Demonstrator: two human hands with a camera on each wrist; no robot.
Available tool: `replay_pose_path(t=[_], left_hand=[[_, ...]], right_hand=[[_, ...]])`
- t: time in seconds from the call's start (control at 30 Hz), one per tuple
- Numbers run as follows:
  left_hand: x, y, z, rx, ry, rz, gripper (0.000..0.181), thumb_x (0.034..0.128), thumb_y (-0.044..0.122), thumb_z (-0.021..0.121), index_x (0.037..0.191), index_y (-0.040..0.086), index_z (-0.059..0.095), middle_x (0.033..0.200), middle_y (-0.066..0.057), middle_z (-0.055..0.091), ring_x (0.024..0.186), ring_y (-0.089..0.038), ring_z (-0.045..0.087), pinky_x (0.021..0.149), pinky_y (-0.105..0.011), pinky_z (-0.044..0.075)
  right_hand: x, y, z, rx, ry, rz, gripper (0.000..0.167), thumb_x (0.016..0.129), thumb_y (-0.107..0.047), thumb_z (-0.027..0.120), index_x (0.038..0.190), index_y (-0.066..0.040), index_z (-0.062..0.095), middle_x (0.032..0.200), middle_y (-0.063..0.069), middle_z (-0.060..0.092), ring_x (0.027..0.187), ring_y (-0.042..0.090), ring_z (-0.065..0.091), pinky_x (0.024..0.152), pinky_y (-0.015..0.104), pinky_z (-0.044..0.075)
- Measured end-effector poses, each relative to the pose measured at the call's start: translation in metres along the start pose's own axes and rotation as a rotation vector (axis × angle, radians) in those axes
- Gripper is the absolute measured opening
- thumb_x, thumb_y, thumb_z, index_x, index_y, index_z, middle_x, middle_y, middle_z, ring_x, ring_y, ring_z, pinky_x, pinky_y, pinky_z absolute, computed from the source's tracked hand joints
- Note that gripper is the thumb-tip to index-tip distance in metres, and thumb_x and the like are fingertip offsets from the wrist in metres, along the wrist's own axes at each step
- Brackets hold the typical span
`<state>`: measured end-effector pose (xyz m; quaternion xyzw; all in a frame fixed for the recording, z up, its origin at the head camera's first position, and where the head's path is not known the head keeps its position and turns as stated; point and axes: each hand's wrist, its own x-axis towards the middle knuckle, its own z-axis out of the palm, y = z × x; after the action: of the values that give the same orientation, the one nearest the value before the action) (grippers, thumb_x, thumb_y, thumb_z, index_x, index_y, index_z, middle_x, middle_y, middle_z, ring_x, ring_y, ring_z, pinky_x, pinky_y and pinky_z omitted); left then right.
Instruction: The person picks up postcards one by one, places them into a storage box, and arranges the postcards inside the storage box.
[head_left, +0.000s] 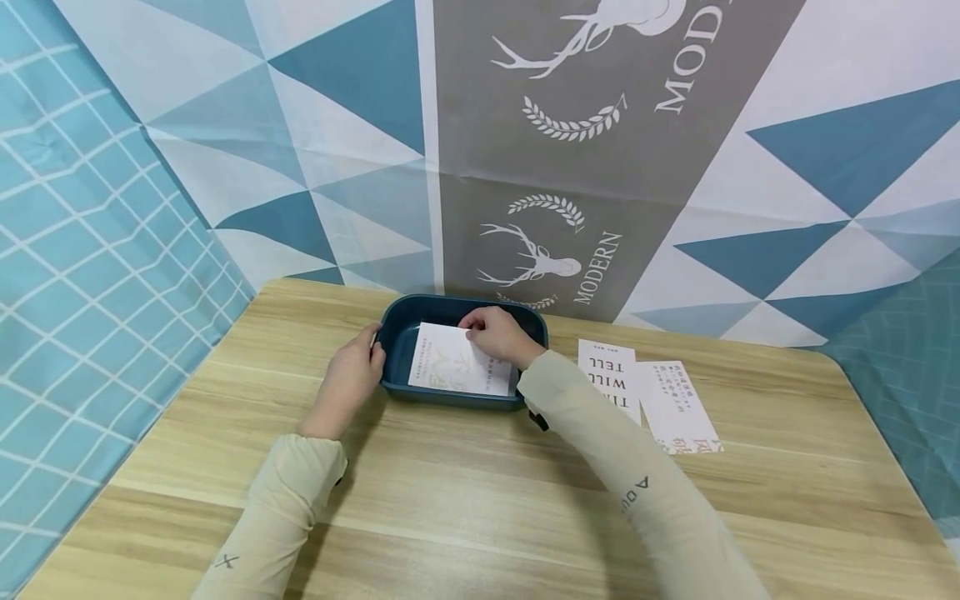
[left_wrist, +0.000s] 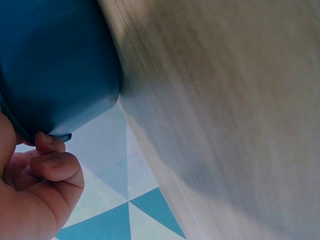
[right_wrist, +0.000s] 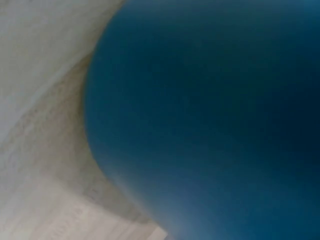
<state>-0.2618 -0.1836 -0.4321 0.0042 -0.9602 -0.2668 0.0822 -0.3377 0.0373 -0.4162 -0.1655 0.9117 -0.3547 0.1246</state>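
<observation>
A dark blue rectangular bin [head_left: 442, 400] stands near the back edge of the table. My left hand [head_left: 351, 375] grips its left end; in the left wrist view, the fingers of that hand [left_wrist: 47, 182] curl at the rim of the bin [left_wrist: 60, 65]. Inside the bin lies a white printed card [head_left: 442, 358], slightly tilted, with gold and dark lettering. Over the bin's right part, my right hand [head_left: 498, 335] pinches the upper edge of this card. The bin's wall [right_wrist: 200, 120] fills most of the right wrist view, where the right hand does not show.
To the right of the bin, a white card with large dark letters [head_left: 607, 371] and another printed white card [head_left: 678, 408] lie overlapping on the wooden table [head_left: 450, 500]. A patterned curtain [head_left: 352, 125] hangs directly behind the table.
</observation>
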Motion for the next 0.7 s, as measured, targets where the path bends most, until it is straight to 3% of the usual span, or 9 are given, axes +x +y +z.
replay_pose_path(t=[0.13, 0.37, 0.6, 0.7], left_hand=[[0.000, -0.001, 0.001, -0.003, 0.001, 0.006, 0.041, 0.0963, 0.010, 0.041, 0.134, -0.006, 0.042, 0.119, -0.031, 0.058, 0.106, -0.042, 0.059, 0.090, -0.052, 0.047], [0.000, -0.001, 0.001, -0.005, 0.007, 0.010, 0.041, 0.0956, 0.010, 0.041, 0.133, -0.007, 0.043, 0.117, -0.032, 0.058, 0.105, -0.043, 0.060, 0.090, -0.052, 0.047], [0.001, -0.001, 0.001, -0.005, -0.010, -0.002, 0.042, 0.0964, 0.011, 0.040, 0.134, -0.006, 0.042, 0.120, -0.031, 0.057, 0.108, -0.042, 0.058, 0.093, -0.052, 0.046], [0.000, 0.000, 0.000, 0.000, -0.010, -0.003, 0.041, 0.0964, 0.010, 0.040, 0.134, -0.006, 0.042, 0.121, -0.031, 0.057, 0.108, -0.042, 0.058, 0.093, -0.052, 0.046]], right_hand=[[0.000, 0.002, 0.004, -0.001, -0.010, 0.007, 0.020, 0.094, -0.013, 0.053, 0.108, -0.011, 0.067, 0.093, 0.004, 0.056, 0.081, 0.017, 0.049, 0.067, 0.025, 0.039], [0.001, 0.005, 0.011, 0.038, -0.017, 0.013, 0.023, 0.092, -0.015, 0.058, 0.113, -0.008, 0.063, 0.088, 0.005, 0.056, 0.065, 0.014, 0.048, 0.053, 0.021, 0.041], [0.001, 0.009, 0.014, 0.013, 0.003, 0.023, 0.017, 0.088, -0.019, 0.064, 0.097, -0.006, 0.070, 0.097, 0.007, 0.066, 0.081, 0.015, 0.055, 0.076, 0.027, 0.049], [0.000, 0.010, 0.014, -0.021, 0.009, 0.024, 0.016, 0.088, -0.019, 0.065, 0.094, -0.006, 0.070, 0.096, 0.007, 0.067, 0.081, 0.016, 0.055, 0.076, 0.028, 0.048]])
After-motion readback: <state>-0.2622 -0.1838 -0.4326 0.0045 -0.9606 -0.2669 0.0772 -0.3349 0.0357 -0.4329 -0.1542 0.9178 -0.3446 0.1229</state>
